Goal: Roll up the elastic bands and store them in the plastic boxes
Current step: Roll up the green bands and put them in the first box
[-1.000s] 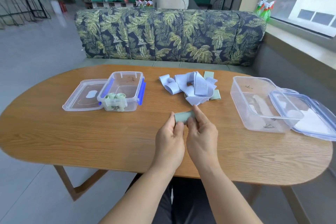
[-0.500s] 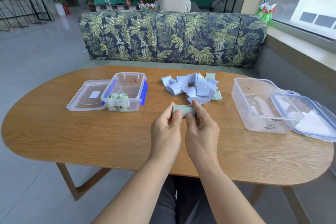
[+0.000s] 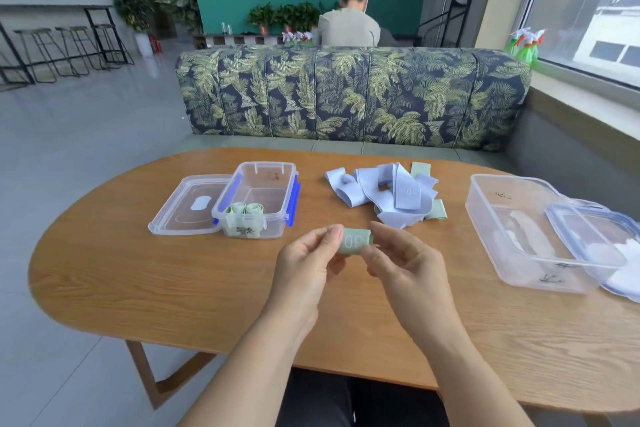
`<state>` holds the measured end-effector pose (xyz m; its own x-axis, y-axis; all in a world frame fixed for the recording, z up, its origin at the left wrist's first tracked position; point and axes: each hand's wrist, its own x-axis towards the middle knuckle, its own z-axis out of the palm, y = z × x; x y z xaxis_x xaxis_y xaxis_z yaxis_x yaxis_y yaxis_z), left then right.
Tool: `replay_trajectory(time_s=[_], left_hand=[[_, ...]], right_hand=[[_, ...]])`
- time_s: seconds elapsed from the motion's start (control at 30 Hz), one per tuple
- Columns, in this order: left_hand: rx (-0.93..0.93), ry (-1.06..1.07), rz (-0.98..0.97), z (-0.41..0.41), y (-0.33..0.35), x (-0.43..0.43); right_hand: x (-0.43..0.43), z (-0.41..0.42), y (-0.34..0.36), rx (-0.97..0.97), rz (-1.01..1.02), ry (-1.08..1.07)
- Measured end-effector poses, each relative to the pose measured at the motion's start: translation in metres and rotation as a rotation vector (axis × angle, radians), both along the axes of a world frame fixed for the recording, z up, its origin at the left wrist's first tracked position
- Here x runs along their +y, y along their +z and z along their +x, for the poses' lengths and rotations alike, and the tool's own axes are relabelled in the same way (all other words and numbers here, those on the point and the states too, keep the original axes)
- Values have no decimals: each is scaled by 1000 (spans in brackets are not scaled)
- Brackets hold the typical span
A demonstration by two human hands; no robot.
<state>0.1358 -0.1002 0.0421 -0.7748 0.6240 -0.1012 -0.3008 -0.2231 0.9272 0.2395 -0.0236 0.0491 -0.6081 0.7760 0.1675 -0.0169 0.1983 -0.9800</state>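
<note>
A rolled green elastic band point(image 3: 356, 241) is held just above the table's middle. My left hand point(image 3: 308, 263) pinches its left end and my right hand point(image 3: 401, 263) pinches its right end. Behind it lies a loose pile of pale blue bands point(image 3: 384, 196) with a few green ones underneath. At the left stands a small clear plastic box point(image 3: 258, 199) with blue clips, holding two green rolls point(image 3: 246, 209). A larger clear box point(image 3: 519, 229) stands at the right.
The small box's lid point(image 3: 187, 204) lies flat to its left. The large box's blue-rimmed lid point(image 3: 595, 239) leans on its right side. The oval wooden table point(image 3: 138, 270) fronts a leaf-patterned sofa point(image 3: 346, 97); a person sits behind it, facing away.
Both hands have lifted and turned the green band, which is now a tighter roll with a printed number facing me. The camera has tilted up slightly.
</note>
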Motion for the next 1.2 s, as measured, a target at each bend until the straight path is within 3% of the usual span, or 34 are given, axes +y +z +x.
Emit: replay_trajectory(time_s=[0.27, 0.4, 0.5, 0.6, 0.8, 1.07, 1.2], left_hand=[[-121, -84, -47, -30, 16, -8], [-130, -73, -71, -52, 22, -10], [-88, -82, -120, -68, 23, -14], [102, -96, -266, -90, 24, -22], [593, 276, -596, -185, 29, -32], [964, -86, -1129, -234, 7, 2], [1029, -155, -1244, -243, 14, -3]], right_hand=[[7, -24, 10, -112, 218, 70], [10, -47, 16, -179, 382, 70], [12, -64, 17, -180, 376, 91], [14, -80, 18, -171, 328, 107], [28, -115, 18, -200, 327, 72], [32, -166, 11, -283, 384, 80], [35, -182, 5, -334, 411, 76]])
